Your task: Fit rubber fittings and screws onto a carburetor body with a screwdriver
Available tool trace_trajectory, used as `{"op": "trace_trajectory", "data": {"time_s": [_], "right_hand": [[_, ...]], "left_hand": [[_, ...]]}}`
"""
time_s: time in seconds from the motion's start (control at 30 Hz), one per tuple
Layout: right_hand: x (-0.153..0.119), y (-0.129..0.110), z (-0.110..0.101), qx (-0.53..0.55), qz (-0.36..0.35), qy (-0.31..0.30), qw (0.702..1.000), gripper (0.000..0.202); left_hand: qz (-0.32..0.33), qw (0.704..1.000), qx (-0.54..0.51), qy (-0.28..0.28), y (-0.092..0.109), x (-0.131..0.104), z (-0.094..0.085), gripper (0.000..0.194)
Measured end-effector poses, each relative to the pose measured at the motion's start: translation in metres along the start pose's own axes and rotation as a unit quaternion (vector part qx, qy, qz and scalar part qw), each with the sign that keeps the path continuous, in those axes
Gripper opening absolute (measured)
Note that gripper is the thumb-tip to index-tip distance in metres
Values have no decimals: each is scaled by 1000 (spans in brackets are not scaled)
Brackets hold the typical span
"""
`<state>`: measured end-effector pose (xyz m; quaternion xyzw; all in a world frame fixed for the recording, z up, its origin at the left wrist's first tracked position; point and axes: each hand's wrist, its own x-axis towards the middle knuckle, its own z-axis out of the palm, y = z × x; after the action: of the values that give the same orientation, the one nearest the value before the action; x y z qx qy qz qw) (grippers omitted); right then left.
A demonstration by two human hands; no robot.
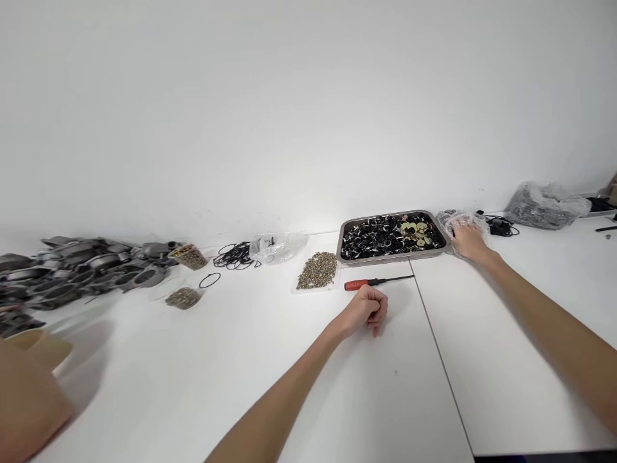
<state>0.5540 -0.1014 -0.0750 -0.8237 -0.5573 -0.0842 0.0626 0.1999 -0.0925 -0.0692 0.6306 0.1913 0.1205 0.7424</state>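
My left hand [368, 308] rests low over the white table, its fingers curled in and nothing visible in them. Just beyond it lies a screwdriver [357, 284] with a red handle and a dark shaft pointing right. My right hand [466, 239] reaches into a clear plastic bag [482, 231] beside the metal tray; the plastic and the hand itself hide its fingertips. Black rings and yellowish discs fill the metal tray [373, 260]. Left of the tray, small brass-coloured screws or fittings [318, 270] are heaped on a shallow white tray [299, 289].
Grey metal castings [96, 263] are piled at the far left, near a cup of small parts [191, 257] and black rubber rings [236, 256]. A large plastic bag of dark parts [544, 206] sits at the back right. A cardboard-coloured object [29, 399] occupies the lower left corner.
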Motion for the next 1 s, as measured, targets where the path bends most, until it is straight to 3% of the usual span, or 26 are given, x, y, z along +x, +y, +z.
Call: {"op": "trace_trajectory", "data": {"time_s": [1.0], "right_hand": [[-4, -12, -4, -59, 5, 13, 998, 43]], "left_hand": [[0, 1000, 9, 1, -5, 1, -4, 6]]}}
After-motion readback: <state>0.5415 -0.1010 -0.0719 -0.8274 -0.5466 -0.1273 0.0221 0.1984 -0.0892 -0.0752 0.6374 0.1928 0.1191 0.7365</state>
